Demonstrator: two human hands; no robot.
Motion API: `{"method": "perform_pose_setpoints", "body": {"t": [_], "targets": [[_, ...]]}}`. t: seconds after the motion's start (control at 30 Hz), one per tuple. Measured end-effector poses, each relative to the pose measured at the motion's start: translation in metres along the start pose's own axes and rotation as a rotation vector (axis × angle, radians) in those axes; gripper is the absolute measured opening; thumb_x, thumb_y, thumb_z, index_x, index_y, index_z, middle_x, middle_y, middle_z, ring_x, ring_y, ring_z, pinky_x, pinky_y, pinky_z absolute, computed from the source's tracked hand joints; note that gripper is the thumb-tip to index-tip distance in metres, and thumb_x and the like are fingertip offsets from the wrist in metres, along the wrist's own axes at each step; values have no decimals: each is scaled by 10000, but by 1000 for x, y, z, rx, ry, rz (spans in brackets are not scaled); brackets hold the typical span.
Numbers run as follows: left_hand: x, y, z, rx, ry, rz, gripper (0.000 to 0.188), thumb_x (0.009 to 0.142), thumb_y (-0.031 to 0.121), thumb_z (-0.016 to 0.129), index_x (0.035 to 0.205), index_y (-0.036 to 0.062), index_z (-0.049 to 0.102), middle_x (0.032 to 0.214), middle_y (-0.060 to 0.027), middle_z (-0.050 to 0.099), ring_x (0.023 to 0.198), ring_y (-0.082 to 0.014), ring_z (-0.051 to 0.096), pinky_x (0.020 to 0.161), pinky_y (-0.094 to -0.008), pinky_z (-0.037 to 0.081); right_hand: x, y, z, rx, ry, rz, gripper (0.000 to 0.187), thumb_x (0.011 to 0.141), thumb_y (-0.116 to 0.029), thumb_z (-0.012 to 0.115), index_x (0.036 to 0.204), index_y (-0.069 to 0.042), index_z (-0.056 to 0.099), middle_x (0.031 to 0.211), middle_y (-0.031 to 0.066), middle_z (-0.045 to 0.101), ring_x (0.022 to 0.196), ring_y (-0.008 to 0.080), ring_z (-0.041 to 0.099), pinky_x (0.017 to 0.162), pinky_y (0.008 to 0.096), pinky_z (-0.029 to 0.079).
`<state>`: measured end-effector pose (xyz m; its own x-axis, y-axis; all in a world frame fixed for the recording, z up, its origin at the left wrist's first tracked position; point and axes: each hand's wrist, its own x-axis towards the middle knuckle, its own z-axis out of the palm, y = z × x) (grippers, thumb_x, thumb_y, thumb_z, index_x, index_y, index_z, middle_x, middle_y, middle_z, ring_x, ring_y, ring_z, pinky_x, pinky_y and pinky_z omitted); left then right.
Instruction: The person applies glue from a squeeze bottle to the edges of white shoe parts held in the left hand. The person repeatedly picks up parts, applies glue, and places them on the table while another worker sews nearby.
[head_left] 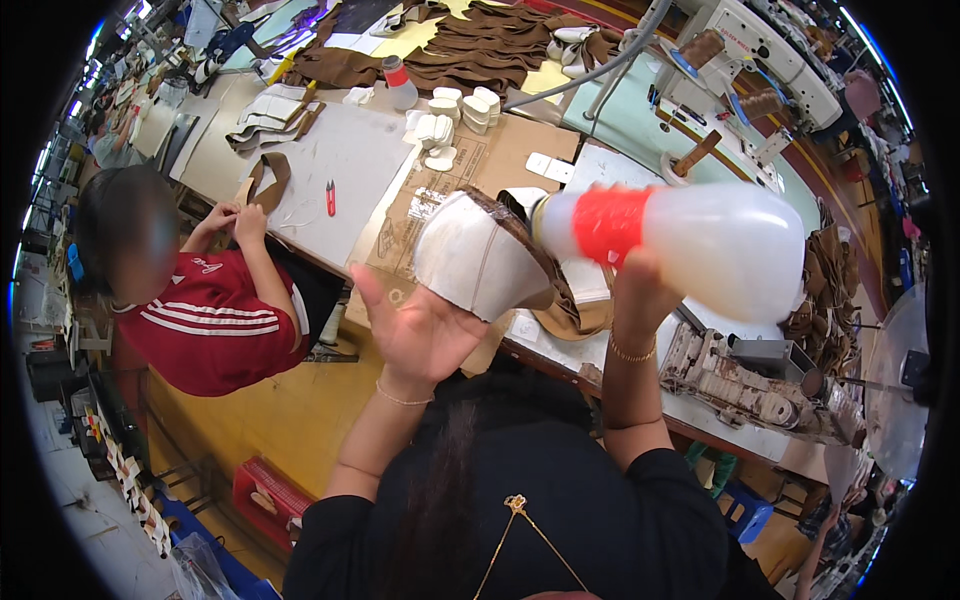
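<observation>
My left hand [425, 335] is palm up with the thumb spread. It holds up a curved white-lined piece with a brown edge [470, 250], which looks like part of a shoe upper; my fingers are hidden behind it. In my right hand [643, 285] is a translucent white plastic bottle [725, 240] with a red band round its neck. The bottle lies tilted on its side, pale liquid inside, its dark mouth end close against the piece's brown edge. Whether the two touch, I cannot tell. Part of a brown strip [580, 318] shows below the piece.
A cardboard sheet [510, 150] on the table bears stacks of small white pads [435, 130]. Red snips [331, 198] lie left, beside a co-worker in a red shirt [215, 320] handling a brown strip. A second bottle [398, 85] and a sewing machine [765, 60] stand farther off.
</observation>
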<state>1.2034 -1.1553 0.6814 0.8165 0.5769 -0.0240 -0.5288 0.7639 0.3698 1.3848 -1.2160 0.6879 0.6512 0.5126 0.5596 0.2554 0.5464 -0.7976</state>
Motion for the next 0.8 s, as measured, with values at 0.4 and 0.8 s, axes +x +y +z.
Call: {"method": "perform_pose_setpoints", "body": {"t": [0.4,0.8], "targets": [[15,27,0,-106,-93,8,934,785,704,304,1358,-25,193,1414,-193,201,1292,-326,244,1054,-460,195,12,6,-22,-142,116,-106,665,703,-329,736,1140,47,402,994,170,543,894,305,588,788,458,518],[3,1,7,228,-14,30,887,797,685,303,1389,44,143,1427,-132,206,1308,-296,212,1056,-475,164,-8,9,9,-663,-389,-421,495,771,-325,666,1149,-43,516,1151,105,545,1069,169,511,896,337,421]]}}
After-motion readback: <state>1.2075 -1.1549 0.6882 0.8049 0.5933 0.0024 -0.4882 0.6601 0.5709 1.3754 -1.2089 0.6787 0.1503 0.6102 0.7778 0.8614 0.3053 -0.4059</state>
